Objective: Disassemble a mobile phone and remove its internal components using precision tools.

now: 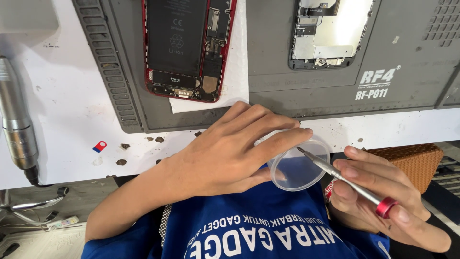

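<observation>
The precision screwdriver (342, 180) lies on a slant, its long axis running from the red ring at its butt, at about four o'clock, up to the fine tip at ten o'clock; the tip sits over the mouth of the clear plastic cup (299, 165), just inside the rim. The cup is held at the table's near edge, above the blue shirt (249, 230), its opening turned toward the camera. Whether anything lies in the cup cannot be made out, and its left wall is hidden behind fingers. The right hand (383, 201) pinches the driver's metal shaft between thumb and curled fingers, closed around it. The left hand (225, 153) wraps the cup from nine o'clock, fingers stretched across the top rim and thumb under it, grasping it. At twelve o'clock the opened red phone (189, 48) rests on the grey work mat (306, 91), cut off by the frame's top edge, as is the detached screen assembly (328, 31) at one o'clock.
</observation>
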